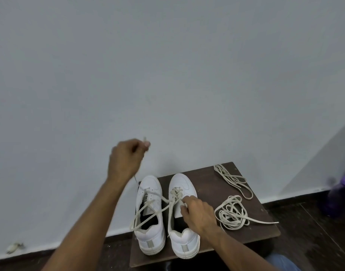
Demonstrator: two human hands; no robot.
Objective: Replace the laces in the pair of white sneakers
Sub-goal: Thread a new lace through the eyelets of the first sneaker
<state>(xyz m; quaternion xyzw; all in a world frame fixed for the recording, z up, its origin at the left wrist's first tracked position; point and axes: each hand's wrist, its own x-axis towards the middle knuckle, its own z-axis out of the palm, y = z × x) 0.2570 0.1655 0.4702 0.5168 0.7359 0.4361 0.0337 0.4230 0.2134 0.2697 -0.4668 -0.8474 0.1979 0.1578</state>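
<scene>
Up high, we see the left hand [126,159] raised above the table's far-left corner, fingers curled and pinching the tip of a cream flat lace [148,210]. That lace runs down behind the wrist to the left white leather sneaker [150,216], crosses its open tongue and loops out past the shoe's left side. Lower down, the right hand [199,212] rests on the right white leather sneaker [184,218], fingers bent around the tongue and lace just below the laced eyelets; we cannot tell exactly which strand it pinches.

Both sneakers sit side by side, soles down, on a small dark brown wooden table [207,184]. Their long axes run away from us, toes pointing at the pale grey wall [167,65], heels nearest us at the table's front edge. The left shoe is mostly unlaced; the right one shows criss-crossed lacing near its toe end.

Out to the right on the tabletop, we spot a loose coiled cream lace [232,213] just beside the right hand, one end trailing toward the right edge. Farther back lies a second bundle of cream laces [233,179], stretched diagonally toward the far corner. On the dark floor beyond the table's right side stands a blurred purple plastic bottle [339,196].
</scene>
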